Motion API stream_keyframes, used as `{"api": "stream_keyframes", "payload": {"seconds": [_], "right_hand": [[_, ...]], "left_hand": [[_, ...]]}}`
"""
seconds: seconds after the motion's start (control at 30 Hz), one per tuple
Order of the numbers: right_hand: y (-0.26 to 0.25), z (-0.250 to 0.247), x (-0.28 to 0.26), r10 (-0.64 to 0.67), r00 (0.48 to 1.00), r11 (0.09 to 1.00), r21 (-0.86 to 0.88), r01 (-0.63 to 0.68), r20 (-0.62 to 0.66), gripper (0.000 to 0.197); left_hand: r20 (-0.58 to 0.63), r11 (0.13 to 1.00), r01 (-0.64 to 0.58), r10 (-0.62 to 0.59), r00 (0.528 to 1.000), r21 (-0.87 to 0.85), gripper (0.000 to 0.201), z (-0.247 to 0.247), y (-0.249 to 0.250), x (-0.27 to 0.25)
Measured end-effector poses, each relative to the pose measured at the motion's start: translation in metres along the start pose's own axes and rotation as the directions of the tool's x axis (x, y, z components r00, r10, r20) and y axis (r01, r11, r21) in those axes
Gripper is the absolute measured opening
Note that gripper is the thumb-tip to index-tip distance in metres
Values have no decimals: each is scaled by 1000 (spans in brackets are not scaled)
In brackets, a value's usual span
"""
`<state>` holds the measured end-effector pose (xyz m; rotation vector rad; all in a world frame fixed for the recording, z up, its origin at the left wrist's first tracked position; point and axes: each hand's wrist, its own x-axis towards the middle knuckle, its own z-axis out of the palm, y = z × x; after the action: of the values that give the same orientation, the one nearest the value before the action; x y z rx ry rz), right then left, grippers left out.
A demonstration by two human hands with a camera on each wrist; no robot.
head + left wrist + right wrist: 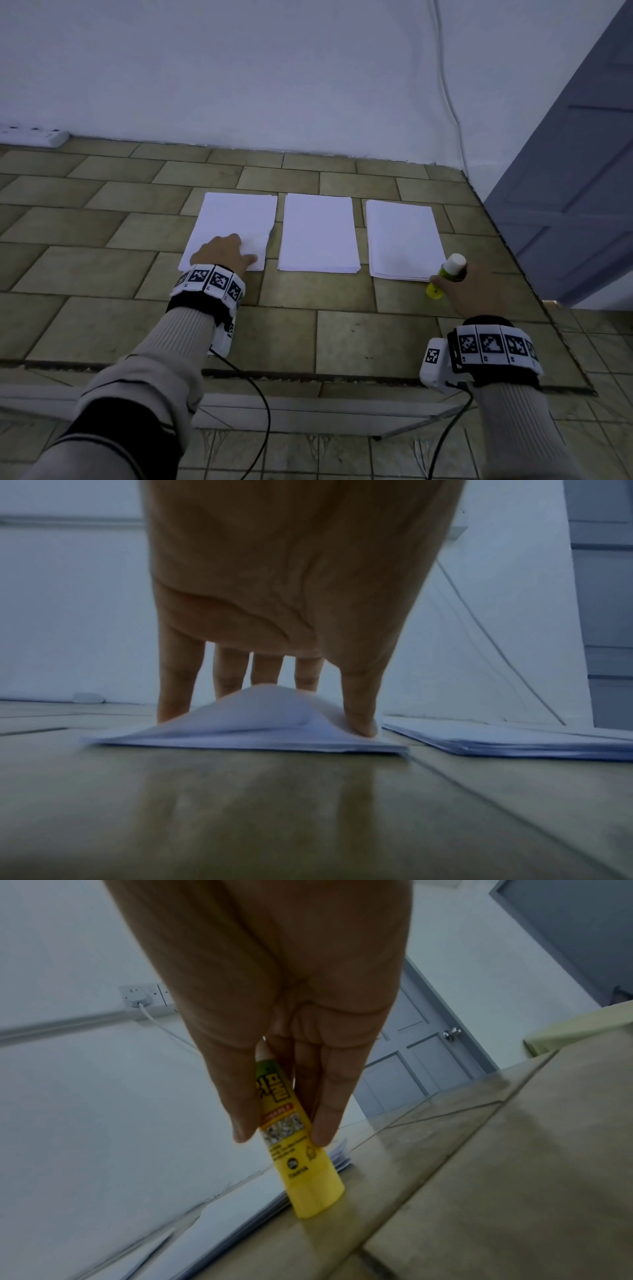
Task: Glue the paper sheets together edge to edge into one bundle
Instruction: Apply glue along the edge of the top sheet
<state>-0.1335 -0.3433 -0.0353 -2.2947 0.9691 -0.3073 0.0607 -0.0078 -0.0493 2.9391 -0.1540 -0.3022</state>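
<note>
Three stacks of white paper lie side by side on the tiled floor: a left stack (233, 219), a middle stack (318, 233) and a right stack (400, 240). My left hand (245, 248) presses on the near part of the left stack with straight fingers. Its thumb (361, 723) and fingers push the top sheet (253, 715) up into a hump. My right hand (447, 278) grips a yellow glue stick (445, 274) with a white cap, just off the right stack's near right corner. The stick's base (315, 1196) rests on the floor, tilted.
A white power strip (34, 135) lies at the back left against the wall. A white cable (448, 102) runs down the wall. A grey-blue door (565, 205) stands at the right. A step edge (308, 377) crosses the floor near me.
</note>
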Motion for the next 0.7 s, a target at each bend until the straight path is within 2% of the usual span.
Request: {"api": "stream_keyframes", "payload": {"seconds": [0.1, 0.17, 0.23, 0.33, 0.43, 0.5, 0.6, 0.7], "right_hand": [[1, 1, 0, -2, 1000, 1000, -4, 2, -7, 38], [2, 2, 0, -10, 1000, 1000, -8, 10, -12, 39], [3, 3, 1, -15, 1000, 1000, -5, 15, -7, 40], [4, 2, 1, -6, 1000, 1000, -1, 6, 21, 40], [2, 0, 1, -1, 999, 1000, 0, 1, 37, 42], [2, 0, 1, 2, 999, 1000, 6, -2, 35, 42], [3, 2, 1, -5, 999, 1000, 3, 5, 32, 41], [3, 2, 2, -6, 999, 1000, -2, 6, 42, 43]], "left_hand": [[-120, 995, 0, -13, 993, -102, 56, -9, 2, -9], [-166, 985, -45, 17, 986, -167, 57, -18, 5, -18], [-195, 961, -140, 94, 976, -237, 57, -24, 8, -27], [-195, 877, -351, 301, 933, -327, 55, -24, 13, -42], [-79, 789, -530, 534, 842, -311, 56, -16, 15, -54], [52, 757, -594, 628, 776, -272, 56, -9, 16, -64], [230, 744, -648, 668, 708, -164, 54, -1, 17, -76], [373, 730, -683, 644, 668, -36, 58, 4, 17, -85]]}}
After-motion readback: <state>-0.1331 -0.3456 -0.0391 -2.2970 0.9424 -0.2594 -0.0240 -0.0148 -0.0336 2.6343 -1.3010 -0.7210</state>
